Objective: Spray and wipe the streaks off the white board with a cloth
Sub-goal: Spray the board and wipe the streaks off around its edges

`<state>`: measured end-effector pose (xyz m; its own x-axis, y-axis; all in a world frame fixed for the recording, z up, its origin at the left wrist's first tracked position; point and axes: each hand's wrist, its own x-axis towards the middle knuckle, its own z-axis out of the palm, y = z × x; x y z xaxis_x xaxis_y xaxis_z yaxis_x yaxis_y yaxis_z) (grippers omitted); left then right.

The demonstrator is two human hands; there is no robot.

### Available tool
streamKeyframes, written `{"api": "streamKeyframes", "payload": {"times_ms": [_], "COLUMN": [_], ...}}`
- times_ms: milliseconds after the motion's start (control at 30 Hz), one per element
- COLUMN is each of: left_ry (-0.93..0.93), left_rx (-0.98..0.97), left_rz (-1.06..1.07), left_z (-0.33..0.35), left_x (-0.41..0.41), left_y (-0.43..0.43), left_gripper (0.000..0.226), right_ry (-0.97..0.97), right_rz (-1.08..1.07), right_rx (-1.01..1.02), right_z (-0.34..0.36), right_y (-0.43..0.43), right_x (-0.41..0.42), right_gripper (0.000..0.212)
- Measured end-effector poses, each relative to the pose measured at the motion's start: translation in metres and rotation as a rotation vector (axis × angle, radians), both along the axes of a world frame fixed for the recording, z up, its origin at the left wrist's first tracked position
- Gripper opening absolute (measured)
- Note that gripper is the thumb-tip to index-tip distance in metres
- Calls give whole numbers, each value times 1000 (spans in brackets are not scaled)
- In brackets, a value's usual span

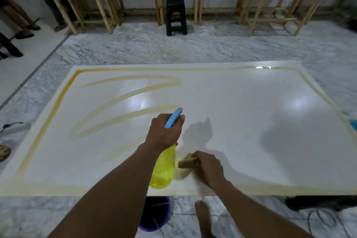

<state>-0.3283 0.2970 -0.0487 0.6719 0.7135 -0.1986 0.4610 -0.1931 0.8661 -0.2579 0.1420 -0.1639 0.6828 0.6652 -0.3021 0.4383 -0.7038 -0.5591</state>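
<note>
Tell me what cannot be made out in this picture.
Head view:
Spray bottle trigger: covered by the left hand.
Cloth: mostly under the right hand, blurred.
Blue bucket: partly hidden under the white board.
Its right end: cut off by the frame.

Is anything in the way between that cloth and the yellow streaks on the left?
Only the spray bottle, held by the left hand just left of the cloth that the right hand grips. Nothing else visible lies on the white board before the streaks.
</note>
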Motion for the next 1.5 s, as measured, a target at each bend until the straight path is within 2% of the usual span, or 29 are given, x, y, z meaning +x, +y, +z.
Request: {"api": "streamKeyframes", "payload": {"times_ms": [100,133,200,267,367,467,567,667,767,833,933,1033,1133,1200,1267,1367,1500], "left_ry": [-27,-25,-31,-47,-40,-15,-10,20,20,30,33,44,47,55,67,86,99], "left_rx": [23,32,13,-7,-6,38,63,62,75,82,110,97,107,121,142,147,117], "left_rz": [20,24,33,38,51,65,49,65,73,72,55,48,29,11,-3,5,28], "left_z": [-4,-3,0,7,18,27,30,27,24,19,19,17,14,11,8,2,-5], "left_x": [-1,1,8,16,32,53,76,95,115,128,150,169,182,188,192,195,192], "left_y": [-9,-9,-8,-3,14,36,54,69,81,87,99,111,120,124,128,132,131], "left_gripper": [18,22,21,19,26,32,25,33,33,32,33,37,42,42,42,42,39], "right_ry": [591,709,806,751,540,320,273,232,117,22,-124,-242,-275,-311,-318,-276,-254], "right_rz": [-349,-398,-453,-460,-427,-367,-386,-402,-399,-376,-291,-89,172,254,302,379,317], "right_rx": [204,249,279,235,162,106,77,94,118,127,135,3,-220,-295,-273,-239,-110], "right_z": [28,34,42,49,55,57,48,41,44,40,34,19,-8,-30,-46,-66,-89], "right_y": [23,30,44,56,77,102,130,155,180,196,216,231,234,232,230,233,222], "right_x": [42,54,78,95,122,155,193,223,246,259,275,284,285,289,296,302,282], "right_gripper": [19,19,23,27,19,26,38,35,34,43,51,52,52,55,61,60,56]}}
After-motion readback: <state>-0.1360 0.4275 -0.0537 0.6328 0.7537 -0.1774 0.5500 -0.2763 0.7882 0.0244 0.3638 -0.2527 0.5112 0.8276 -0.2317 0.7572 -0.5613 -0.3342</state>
